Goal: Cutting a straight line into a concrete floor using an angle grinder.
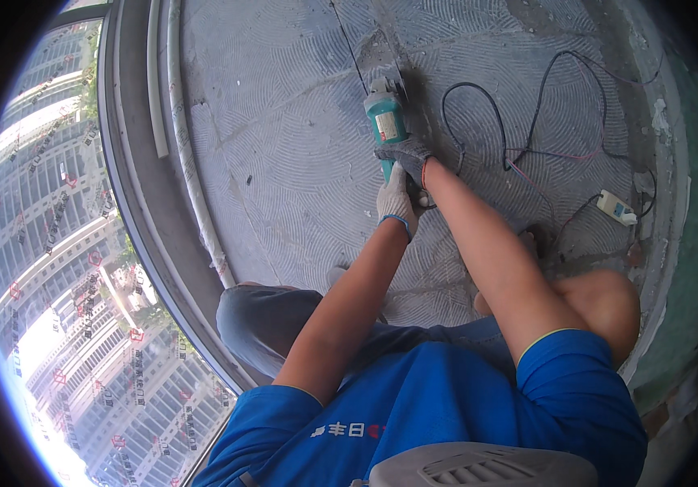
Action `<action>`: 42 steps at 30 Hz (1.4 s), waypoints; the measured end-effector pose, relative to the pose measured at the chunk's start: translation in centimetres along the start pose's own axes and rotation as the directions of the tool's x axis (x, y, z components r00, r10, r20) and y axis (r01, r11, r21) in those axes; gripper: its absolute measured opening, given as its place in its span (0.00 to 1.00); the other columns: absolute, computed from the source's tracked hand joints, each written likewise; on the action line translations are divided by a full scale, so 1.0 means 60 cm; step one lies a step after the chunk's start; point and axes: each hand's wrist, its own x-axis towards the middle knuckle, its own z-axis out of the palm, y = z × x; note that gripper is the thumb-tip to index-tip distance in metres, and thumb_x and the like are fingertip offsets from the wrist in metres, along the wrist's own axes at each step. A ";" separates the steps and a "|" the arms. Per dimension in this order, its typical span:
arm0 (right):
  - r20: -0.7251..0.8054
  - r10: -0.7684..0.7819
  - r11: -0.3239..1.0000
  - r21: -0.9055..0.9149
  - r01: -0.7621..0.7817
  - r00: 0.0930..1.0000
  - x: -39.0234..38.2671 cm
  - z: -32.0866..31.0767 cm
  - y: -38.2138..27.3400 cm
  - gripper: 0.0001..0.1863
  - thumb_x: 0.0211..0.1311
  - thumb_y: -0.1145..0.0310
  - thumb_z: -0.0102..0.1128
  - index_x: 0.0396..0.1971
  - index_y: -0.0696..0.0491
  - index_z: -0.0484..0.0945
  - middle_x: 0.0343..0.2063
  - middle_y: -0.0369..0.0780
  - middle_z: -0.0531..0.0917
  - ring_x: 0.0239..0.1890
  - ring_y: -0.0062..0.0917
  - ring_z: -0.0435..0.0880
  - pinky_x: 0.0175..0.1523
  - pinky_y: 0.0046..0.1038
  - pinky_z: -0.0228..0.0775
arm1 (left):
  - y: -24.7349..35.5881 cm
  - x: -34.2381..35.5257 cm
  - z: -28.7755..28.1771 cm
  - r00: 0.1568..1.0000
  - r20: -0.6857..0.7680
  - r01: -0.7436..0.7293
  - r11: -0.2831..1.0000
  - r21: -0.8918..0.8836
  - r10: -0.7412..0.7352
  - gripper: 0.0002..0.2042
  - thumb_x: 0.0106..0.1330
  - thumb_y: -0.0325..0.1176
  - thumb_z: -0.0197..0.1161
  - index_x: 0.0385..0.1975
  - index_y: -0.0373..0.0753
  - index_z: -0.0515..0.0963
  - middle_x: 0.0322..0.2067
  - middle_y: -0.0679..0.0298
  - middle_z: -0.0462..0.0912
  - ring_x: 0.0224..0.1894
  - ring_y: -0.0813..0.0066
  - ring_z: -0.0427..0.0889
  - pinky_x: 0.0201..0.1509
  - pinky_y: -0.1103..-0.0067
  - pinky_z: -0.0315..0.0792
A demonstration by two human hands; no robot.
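A teal angle grinder [387, 123] with a metal head is held low over the grey, ridged floor [300, 122]. My right hand [405, 152], in a dark grey glove with a red-orange cuff, is wrapped round the body behind the printed label. Closer to me, my left hand [397, 197], in a whitish knit glove with a blue cuff, grips the rear end. Both hands partly hide the grinder's back half. Its disc is hard to make out by the head, and I cannot tell whether it spins. A thin dark line runs along the floor from the head to the far edge.
Black cable [501, 122] loops across the floor on the right, with a thin reddish wire. A white socket block [616, 208] lies near the right wall. Along the left run a pale pipe [185, 154] and a large window [81, 268]. My bent knees flank the work.
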 end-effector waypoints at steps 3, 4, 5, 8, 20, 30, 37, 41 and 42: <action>-0.002 0.012 1.000 0.027 -0.012 1.000 -0.002 0.000 0.004 0.30 0.44 0.62 0.76 0.49 0.55 0.76 0.41 0.41 0.82 0.42 0.28 0.80 0.50 0.32 0.72 | -0.004 -0.002 -0.005 0.998 0.055 -0.003 1.000 -0.007 0.003 0.17 0.68 0.51 0.56 0.35 0.42 0.74 0.25 0.66 0.78 0.19 0.75 0.71 0.22 0.78 0.70; -0.003 0.013 1.000 0.026 -0.013 1.000 -0.002 0.000 0.007 0.30 0.44 0.62 0.76 0.49 0.55 0.76 0.41 0.41 0.82 0.42 0.28 0.80 0.50 0.32 0.72 | -0.007 -0.002 -0.005 0.998 0.055 -0.002 1.000 -0.007 0.002 0.17 0.68 0.51 0.56 0.35 0.42 0.74 0.25 0.66 0.78 0.19 0.75 0.71 0.22 0.78 0.70; -0.019 -0.018 0.999 0.026 0.018 1.000 -0.002 -0.001 0.010 0.29 0.44 0.62 0.76 0.48 0.56 0.77 0.41 0.41 0.82 0.42 0.28 0.80 0.50 0.32 0.72 | -0.009 -0.003 -0.003 0.999 0.036 0.000 1.000 -0.004 0.000 0.17 0.68 0.51 0.56 0.35 0.42 0.74 0.25 0.66 0.77 0.19 0.75 0.71 0.22 0.77 0.69; -0.032 -0.037 0.998 0.040 0.038 0.999 -0.004 -0.004 0.014 0.29 0.44 0.63 0.76 0.47 0.56 0.78 0.40 0.41 0.82 0.42 0.28 0.80 0.50 0.32 0.72 | -0.013 -0.006 -0.003 1.000 0.027 -0.004 1.000 0.007 0.004 0.17 0.68 0.52 0.56 0.35 0.42 0.74 0.24 0.66 0.77 0.19 0.75 0.72 0.22 0.77 0.69; 0.003 0.013 0.996 0.083 -0.014 1.000 -0.027 -0.005 0.013 0.28 0.43 0.66 0.76 0.47 0.57 0.78 0.40 0.42 0.82 0.41 0.28 0.81 0.50 0.32 0.73 | -0.031 -0.007 -0.016 0.998 0.064 -0.027 0.998 -0.048 0.030 0.15 0.68 0.49 0.57 0.39 0.43 0.73 0.26 0.66 0.78 0.20 0.74 0.76 0.19 0.78 0.70; -0.056 -0.001 1.000 0.026 0.003 0.998 -0.026 -0.001 0.016 0.29 0.41 0.63 0.77 0.45 0.59 0.79 0.36 0.43 0.84 0.39 0.29 0.82 0.48 0.32 0.72 | -0.035 -0.016 -0.016 0.989 0.125 -0.061 0.989 -0.133 0.078 0.15 0.68 0.48 0.57 0.37 0.42 0.73 0.25 0.65 0.77 0.18 0.74 0.74 0.18 0.78 0.69; -0.031 -0.218 0.966 -0.149 0.211 0.975 -0.057 0.021 -0.079 0.31 0.38 0.60 0.78 0.43 0.59 0.77 0.37 0.46 0.84 0.39 0.31 0.83 0.48 0.32 0.74 | 0.010 -0.067 -0.012 0.936 0.312 -0.069 0.951 -0.301 0.167 0.16 0.70 0.50 0.54 0.41 0.42 0.74 0.29 0.65 0.79 0.26 0.72 0.78 0.29 0.73 0.74; 0.000 -0.399 0.847 -0.382 0.369 0.917 -0.103 0.045 -0.229 0.35 0.34 0.57 0.78 0.45 0.58 0.76 0.41 0.48 0.83 0.44 0.36 0.83 0.51 0.33 0.74 | 0.103 -0.111 0.002 0.826 0.498 -0.108 0.941 -0.320 0.264 0.19 0.70 0.50 0.55 0.52 0.43 0.70 0.44 0.63 0.80 0.44 0.68 0.80 0.46 0.65 0.76; -0.004 -0.431 0.829 -0.396 0.394 0.903 -0.130 0.050 -0.274 0.35 0.34 0.57 0.78 0.45 0.58 0.76 0.41 0.48 0.83 0.44 0.36 0.83 0.51 0.33 0.74 | 0.129 -0.126 0.006 0.800 0.524 -0.134 0.938 -0.320 0.292 0.21 0.70 0.49 0.55 0.56 0.44 0.67 0.50 0.63 0.78 0.49 0.67 0.79 0.50 0.63 0.75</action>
